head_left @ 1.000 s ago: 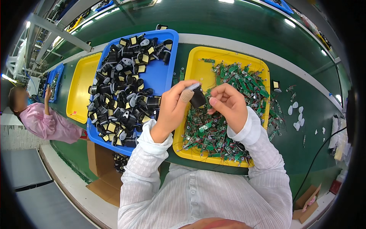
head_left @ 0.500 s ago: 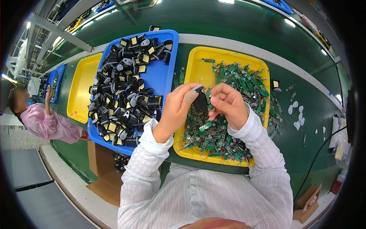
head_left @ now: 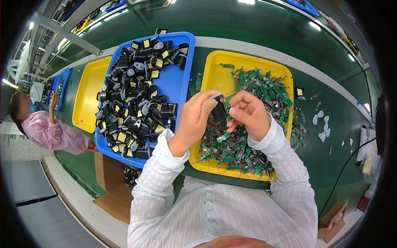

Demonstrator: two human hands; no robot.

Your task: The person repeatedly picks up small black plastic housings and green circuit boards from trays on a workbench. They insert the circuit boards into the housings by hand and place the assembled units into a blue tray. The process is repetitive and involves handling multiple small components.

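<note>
My left hand [head_left: 196, 118] is closed around a black plastic housing [head_left: 218, 110] with a grey end piece; a tan bandage wraps one of its fingers. Pinched in my right hand [head_left: 250, 114] is a small green circuit board [head_left: 227, 108], held right against the housing's right side. Whether the board sits inside the housing or only touches it, I cannot tell. Both hands are raised over a yellow tray [head_left: 213, 62] heaped with similar green boards and thin wires. To the left, a blue tray [head_left: 188, 62] holds a pile of black housings with pale yellow pads.
Right of the yellow tray lie a single black housing [head_left: 300, 93], loose boards and several white oval pieces [head_left: 321, 113]. Another yellow tray [head_left: 89, 89] stands beyond the blue one. A co-worker in pink [head_left: 49, 130] is at the far left. Below is an open cardboard box [head_left: 111, 204].
The black housing has turned slightly in my left hand, and both hands have shifted very little. The board remains pinched in my right hand.
</note>
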